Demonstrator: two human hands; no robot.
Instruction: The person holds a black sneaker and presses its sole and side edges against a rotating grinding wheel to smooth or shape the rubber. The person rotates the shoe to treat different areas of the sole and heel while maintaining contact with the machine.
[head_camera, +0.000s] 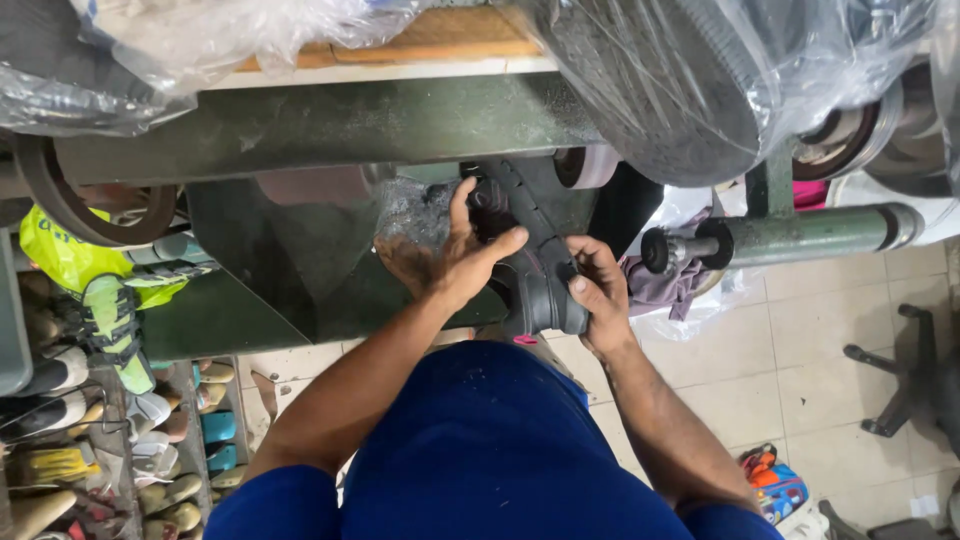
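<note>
A dark grey rubbery shoe (535, 270), chunky-soled and turned sole-outward, sits pressed up against the front of a big green metal grinding machine (320, 125), just below the small pale pinkish-grey sanding wheel (588, 166) on the machine's shaft. Both hands have it. The left hand (455, 258) is spread wide over the toe end, thumb up and fingers reaching round the far side, so it seems to brace the shoe against the machine. The right hand (595, 285) is curled about the heel end, fingertips pinching the edge of the sole, which looks like the steering grip; held at both ends like this, the shoe is kept steady and angled toward the wheel.

To the right of the machine's wheel a green steel shaft (800, 235) juts out with a black disc near its end, and a mauve rag (665, 280) hangs under it. Clear plastic sheeting (720, 70) drapes over the larger wheels above, probably to keep dust in or off. Left of the machine a yellow-green plastic bag (60, 255) bulges beside racks of assorted shoes (120, 420), stacked in rows down to the floor. Below the machine to the right, on the beige tiled floor (790, 370), lies a small orange-and-blue packet (775, 485); its printing is too small to tell. The person's blue clothing (480, 450) fills the foreground.
</note>
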